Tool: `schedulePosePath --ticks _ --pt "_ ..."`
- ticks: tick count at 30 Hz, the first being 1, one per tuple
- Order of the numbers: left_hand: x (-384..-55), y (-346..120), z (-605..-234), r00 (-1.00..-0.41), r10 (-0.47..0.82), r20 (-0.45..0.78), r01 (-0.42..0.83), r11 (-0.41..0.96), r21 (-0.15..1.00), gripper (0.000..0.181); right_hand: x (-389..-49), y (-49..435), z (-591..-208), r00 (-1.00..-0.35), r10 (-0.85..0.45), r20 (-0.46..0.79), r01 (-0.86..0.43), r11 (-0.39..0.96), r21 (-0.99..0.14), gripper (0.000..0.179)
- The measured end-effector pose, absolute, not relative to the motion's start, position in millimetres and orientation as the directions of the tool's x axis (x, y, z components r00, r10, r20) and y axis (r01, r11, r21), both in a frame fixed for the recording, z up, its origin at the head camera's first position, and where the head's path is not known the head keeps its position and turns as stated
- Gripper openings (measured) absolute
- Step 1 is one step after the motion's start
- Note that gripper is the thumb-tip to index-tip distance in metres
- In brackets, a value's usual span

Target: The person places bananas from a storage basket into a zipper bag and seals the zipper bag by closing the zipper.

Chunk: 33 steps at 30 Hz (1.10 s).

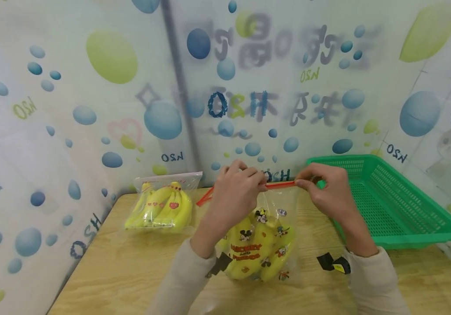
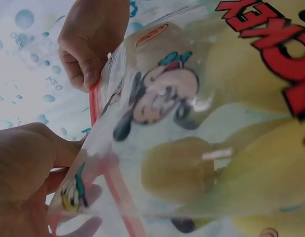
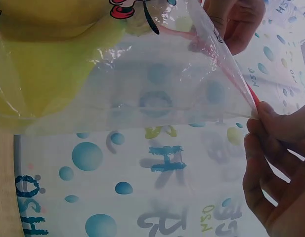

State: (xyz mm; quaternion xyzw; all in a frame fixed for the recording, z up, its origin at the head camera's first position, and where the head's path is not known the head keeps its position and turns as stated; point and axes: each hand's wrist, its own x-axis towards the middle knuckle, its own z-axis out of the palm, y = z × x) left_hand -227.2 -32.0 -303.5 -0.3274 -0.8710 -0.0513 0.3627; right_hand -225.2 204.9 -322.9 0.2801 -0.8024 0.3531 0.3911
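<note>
We pinch the red zip strip (image 1: 280, 185) of the clear cartoon-printed banana bag (image 1: 262, 245) with both hands (image 1: 235, 192) (image 1: 325, 190) — best pressing evenly along it.

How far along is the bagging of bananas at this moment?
One bagged banana bunch already lies at the table's far left, though whether it is sealed cannot be told. In hand: the left hand and right hand both pinch the red zip strip of the cartoon-printed bag holding bananas. The strip's left end still angles away, so sealing looks unfinished. The green basket holds nothing visible.
</note>
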Motion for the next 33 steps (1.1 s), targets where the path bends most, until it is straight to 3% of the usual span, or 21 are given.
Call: schedulePosePath --ticks 11,16,20,23,28,33 --pt "-231 -45 -309 -0.553 0.51 0.659 0.593 0.797 -0.118 0.007 -224 225 -323 -0.564 -0.161 0.81 -0.696 0.62 -0.362 0.02" --pt "-231 -48 -316 -0.543 0.462 0.701 0.625 0.78 -0.031 0.009 -223 225 -322 -0.567 -0.165 0.807 -0.69 0.63 -0.357 0.018" --pt "-231 -46 -320 -0.522 0.436 0.733 0.648 0.762 0.008 0.011 -217 212 -319 -0.565 -0.174 0.806 -0.616 0.739 -0.272 0.011" --pt "-232 -43 -322 -0.485 0.442 0.754 0.664 0.748 -0.011 0.011 -212 193 -320 -0.552 -0.229 0.802 -0.542 0.829 -0.136 0.005" --pt "-232 -38 -328 -0.413 0.463 0.784 0.703 0.709 -0.049 0.011 -210 161 -328 -0.458 -0.328 0.826 -0.505 0.861 0.062 0.009" --pt "-231 -36 -331 -0.392 0.454 0.8 0.725 0.688 -0.035 0.007 -213 149 -332 -0.424 -0.327 0.844 -0.546 0.837 0.049 0.005"
